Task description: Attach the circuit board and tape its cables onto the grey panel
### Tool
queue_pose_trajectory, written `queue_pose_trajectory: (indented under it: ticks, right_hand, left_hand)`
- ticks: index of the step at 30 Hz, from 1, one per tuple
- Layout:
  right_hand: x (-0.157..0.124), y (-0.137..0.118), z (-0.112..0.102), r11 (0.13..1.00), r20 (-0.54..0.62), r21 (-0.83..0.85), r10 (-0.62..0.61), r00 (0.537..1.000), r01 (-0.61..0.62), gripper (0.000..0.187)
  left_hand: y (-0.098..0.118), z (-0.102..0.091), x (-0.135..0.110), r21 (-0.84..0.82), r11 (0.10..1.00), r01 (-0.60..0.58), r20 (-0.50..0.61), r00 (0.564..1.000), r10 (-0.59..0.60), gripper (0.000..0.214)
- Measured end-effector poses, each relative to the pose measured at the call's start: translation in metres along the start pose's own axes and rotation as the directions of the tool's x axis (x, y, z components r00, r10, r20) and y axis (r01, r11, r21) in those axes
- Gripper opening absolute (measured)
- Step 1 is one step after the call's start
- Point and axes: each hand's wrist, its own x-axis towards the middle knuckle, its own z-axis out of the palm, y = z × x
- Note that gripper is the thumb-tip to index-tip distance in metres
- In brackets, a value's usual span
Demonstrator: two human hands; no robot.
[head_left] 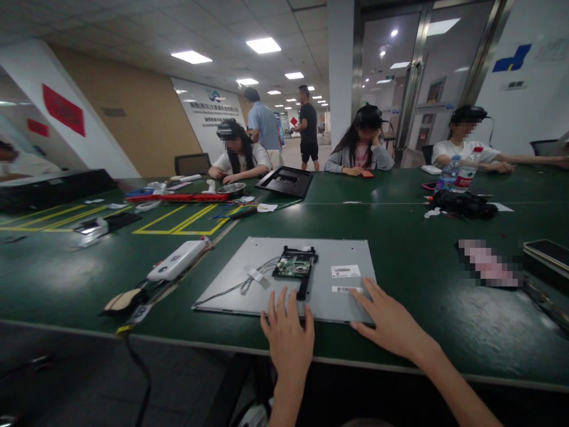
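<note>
A flat grey metal panel (342, 252) lies on the green table in front of me, with a small green circuit board (294, 265) in a black frame on it and white cables (249, 280) running off to its left. Two white labels (345, 271) are stuck on its right part. My left hand (288, 335) lies flat at the panel's near edge, fingers stretched, just below the black frame. My right hand (391, 320) rests open on the panel's near right corner, fingers spread. Neither hand holds anything.
A white electric screwdriver (178, 261) and a brown-tipped tool (124, 300) lie left of the panel. Yellow tape lines (186, 219), a black tray (287, 181), water bottles (457, 172) and a black bundle (464, 203) sit farther back. Three people sit across the table (400, 225); two stand behind.
</note>
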Motion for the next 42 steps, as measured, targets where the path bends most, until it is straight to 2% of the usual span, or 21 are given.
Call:
queue_pose_trajectory:
  ticks: [17, 28, 36, 42]
  right_hand:
    - [0.048, -0.033, -0.001, 0.989, 0.127, 0.040, -0.144, 0.981, 0.140, 0.070]
    - [0.070, -0.044, 0.004, 0.975, 0.112, 0.015, -0.224, 0.968, 0.223, 0.069]
    - [0.076, -0.044, 0.005, 0.955, 0.072, -0.034, -0.293, 0.953, 0.296, 0.068]
    - [0.078, -0.044, 0.009, 0.950, 0.061, -0.064, -0.301, 0.952, 0.304, 0.069]
  left_hand:
    - [-0.005, 0.002, -0.003, -0.029, 1.000, -0.009, -0.002, 1.000, 0.009, 0.036]
    - [-0.008, 0.001, -0.002, -0.017, 1.000, -0.025, -0.012, 1.000, 0.024, 0.036]
    - [-0.007, 0.001, -0.001, -0.023, 1.000, -0.017, -0.005, 1.000, 0.017, 0.036]
    - [-0.008, 0.002, -0.001, -0.017, 1.000, -0.022, -0.010, 1.000, 0.021, 0.036]
